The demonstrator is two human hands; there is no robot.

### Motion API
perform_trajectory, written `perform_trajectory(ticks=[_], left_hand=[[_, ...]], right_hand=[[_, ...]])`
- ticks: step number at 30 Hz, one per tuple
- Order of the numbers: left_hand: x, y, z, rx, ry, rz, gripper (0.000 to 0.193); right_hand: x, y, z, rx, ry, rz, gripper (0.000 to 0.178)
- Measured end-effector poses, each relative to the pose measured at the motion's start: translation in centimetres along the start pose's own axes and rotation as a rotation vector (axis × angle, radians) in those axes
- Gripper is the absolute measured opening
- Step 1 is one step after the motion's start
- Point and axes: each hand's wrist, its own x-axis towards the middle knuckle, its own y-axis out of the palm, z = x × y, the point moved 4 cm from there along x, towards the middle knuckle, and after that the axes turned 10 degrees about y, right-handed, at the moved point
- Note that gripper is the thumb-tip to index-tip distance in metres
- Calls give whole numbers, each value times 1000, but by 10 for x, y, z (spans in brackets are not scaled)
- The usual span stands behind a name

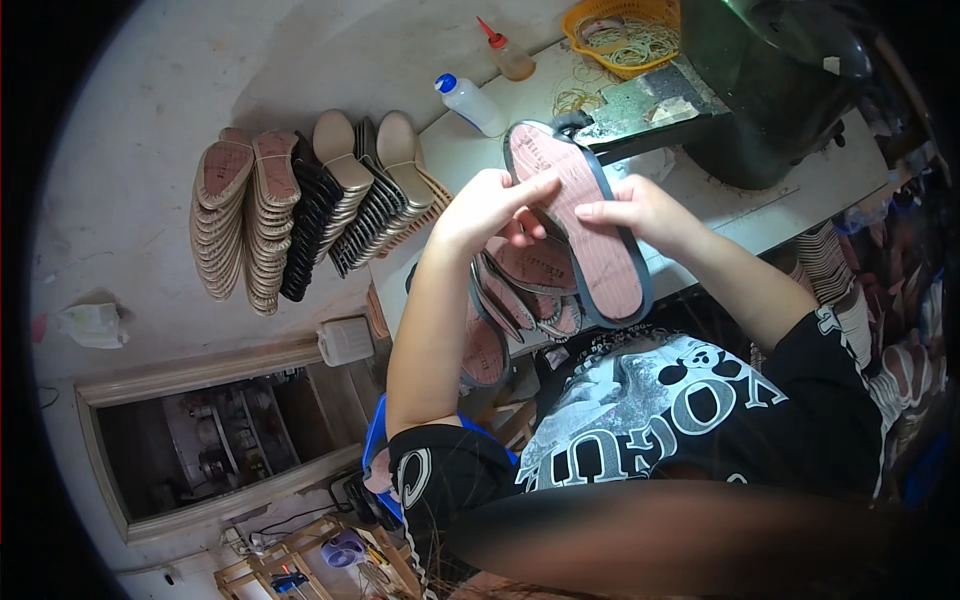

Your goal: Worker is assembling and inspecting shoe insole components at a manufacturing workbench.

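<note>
Tilted up in front of me is a shoe sole (pixel 597 255) with a pink face and a dark rim. My right hand (pixel 645 212) grips its right edge, thumb on the pink face and fingers mostly hidden behind. On the other side, my left hand (pixel 490 210) holds the left edge, one digit lying across the pink face and other fingers curled below it. Just under my left hand, a loose pile of similar pink-faced soles (pixel 535 268) lies at the table's near edge, partly covered by the held one.
A dark green sewing machine (pixel 735 130) stands at the right of the white table (pixel 790 215). Behind are a yellow basket (pixel 655 70) of bands, a blue-capped bottle (pixel 475 107) and a red-nozzled bottle (pixel 512 62). Tied sole stacks (pixel 225 225) stand at left.
</note>
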Motion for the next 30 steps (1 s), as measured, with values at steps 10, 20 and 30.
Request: perform_trajectory(ticks=[10, 20, 30], left_hand=[[14, -11, 29, -160, 108, -378, 33], [32, -28, 30, -206, 155, -434, 37], [72, -84, 20, 40, 22, -314, 64]], right_hand=[[8, -5, 7, 66, 76, -3, 30], [-37, 18, -27, 236, 72, 3, 26], [7, 38, -4, 534, 49, -129, 21]])
